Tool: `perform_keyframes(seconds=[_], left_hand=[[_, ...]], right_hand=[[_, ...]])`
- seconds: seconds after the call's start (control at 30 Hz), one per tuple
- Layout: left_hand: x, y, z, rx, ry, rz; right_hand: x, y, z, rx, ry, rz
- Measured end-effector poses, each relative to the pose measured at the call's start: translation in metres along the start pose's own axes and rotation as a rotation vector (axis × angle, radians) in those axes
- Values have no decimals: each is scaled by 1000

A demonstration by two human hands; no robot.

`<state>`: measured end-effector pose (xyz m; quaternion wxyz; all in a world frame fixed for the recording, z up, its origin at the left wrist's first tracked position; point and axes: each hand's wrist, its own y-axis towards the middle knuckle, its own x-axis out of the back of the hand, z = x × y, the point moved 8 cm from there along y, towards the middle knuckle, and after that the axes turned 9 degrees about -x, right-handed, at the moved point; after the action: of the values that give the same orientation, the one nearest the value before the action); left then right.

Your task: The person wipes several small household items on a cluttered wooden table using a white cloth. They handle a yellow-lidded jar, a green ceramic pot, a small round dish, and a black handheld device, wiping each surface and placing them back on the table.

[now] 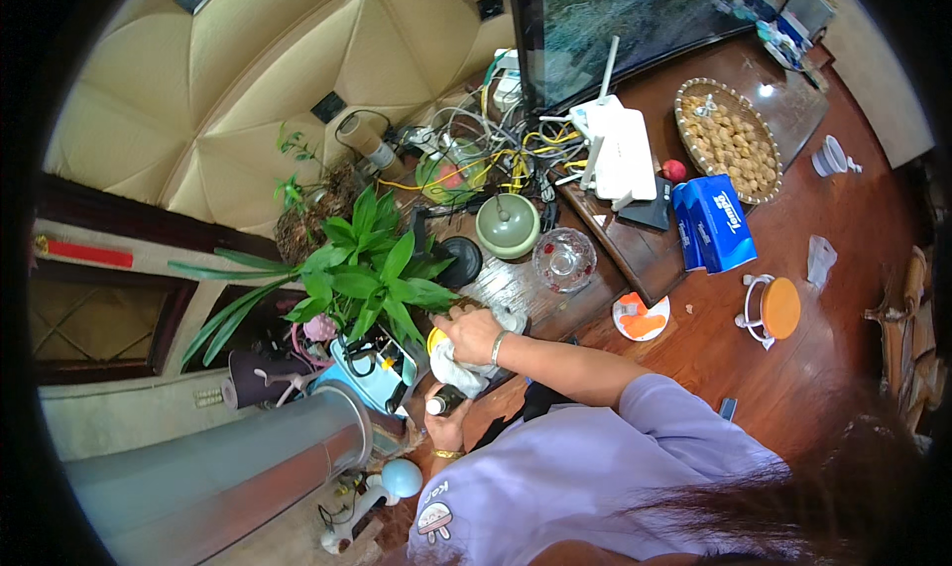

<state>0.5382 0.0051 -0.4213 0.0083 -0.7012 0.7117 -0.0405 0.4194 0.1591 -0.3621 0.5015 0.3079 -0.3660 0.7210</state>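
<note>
My right hand (472,334), a bracelet on its wrist, presses on a bunched white cloth (455,371) at the cabinet's edge. A yellow-rimmed thing (435,340), mostly hidden, shows beside its fingers. Lower down, my left hand (446,430) grips a small dark bottle (451,399) with a white cap, tilted towards me. Broad leaves of a green potted plant (372,283) reach close to my right fingers. Past the hand stand a clear glass bowl (565,261), a pale green lidded pot (508,228) and a round black object (461,263).
Tangled cables (520,150) and a white router (625,153) lie behind. Rightward are blue tissue packs (718,220), a walnut basket (725,138) and a small orange-topped stool (781,308). A light blue box (368,373) and a large grey cylinder (223,469) stand left.
</note>
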Motion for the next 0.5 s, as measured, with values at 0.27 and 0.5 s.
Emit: perform_keyframes(seconds=[0.27, 0.5], left_hand=[[-6, 27, 3, -114, 153, 110], [0, 35, 15, -72, 97, 173]], right_hand=[[-24, 15, -11, 174, -4, -40], [-6, -1, 0, 149, 10, -3]])
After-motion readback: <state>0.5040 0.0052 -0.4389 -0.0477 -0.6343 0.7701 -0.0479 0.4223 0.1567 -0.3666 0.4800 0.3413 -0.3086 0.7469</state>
